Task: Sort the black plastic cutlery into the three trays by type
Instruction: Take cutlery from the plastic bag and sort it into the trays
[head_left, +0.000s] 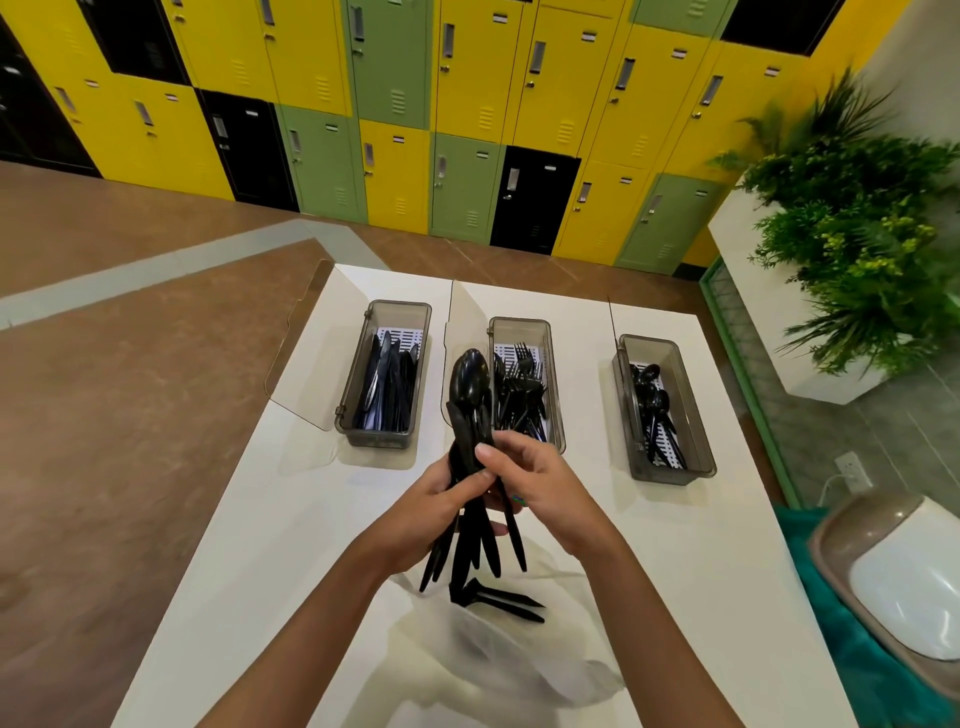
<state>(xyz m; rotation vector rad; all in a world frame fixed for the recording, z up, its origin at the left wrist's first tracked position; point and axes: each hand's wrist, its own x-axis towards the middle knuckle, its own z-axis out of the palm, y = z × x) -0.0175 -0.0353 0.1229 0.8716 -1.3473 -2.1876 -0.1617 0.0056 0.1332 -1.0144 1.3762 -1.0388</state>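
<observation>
Above the middle of the white table (675, 545), my left hand (441, 506) grips an upright bundle of black cutlery (470, 415) with spoon bowls on top and handles hanging below. My right hand (530, 480) pinches the same bundle from the right. A few black pieces (498, 603) lie on the table under my hands. Three smoky trays stand in a row behind: the left tray (358, 364) holds knives, the middle tray (556, 395) holds forks, the right tray (696, 415) holds spoons.
Each tray's clear lid (301, 353) stands open on its left side. A crumpled clear plastic bag (493, 660) lies near the table's front edge. A brown and white bin (893, 577) on teal cloth sits to the right. Lockers and plants stand behind.
</observation>
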